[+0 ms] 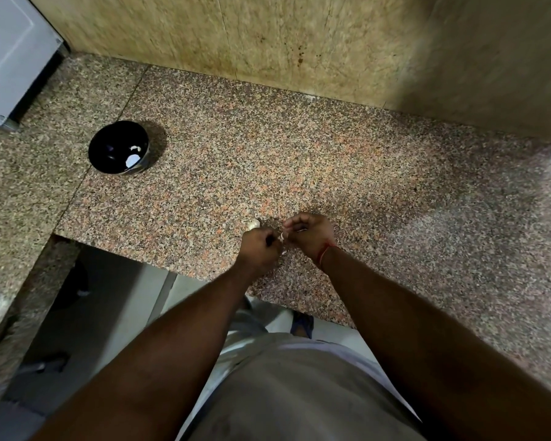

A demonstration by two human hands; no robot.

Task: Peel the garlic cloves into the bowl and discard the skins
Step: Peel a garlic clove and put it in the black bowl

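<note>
Over a speckled granite counter point(363, 173), a person's left hand point(259, 248) and right hand point(309, 232) meet, fingers curled, pinching a small pale garlic clove point(282, 237) between them; what looks like another clove point(254, 224) lies just beside. The black bowl point(119, 148), holding white pieces, sits well apart.

Red wrist thread point(325, 253), grey shirt point(299, 393)
</note>
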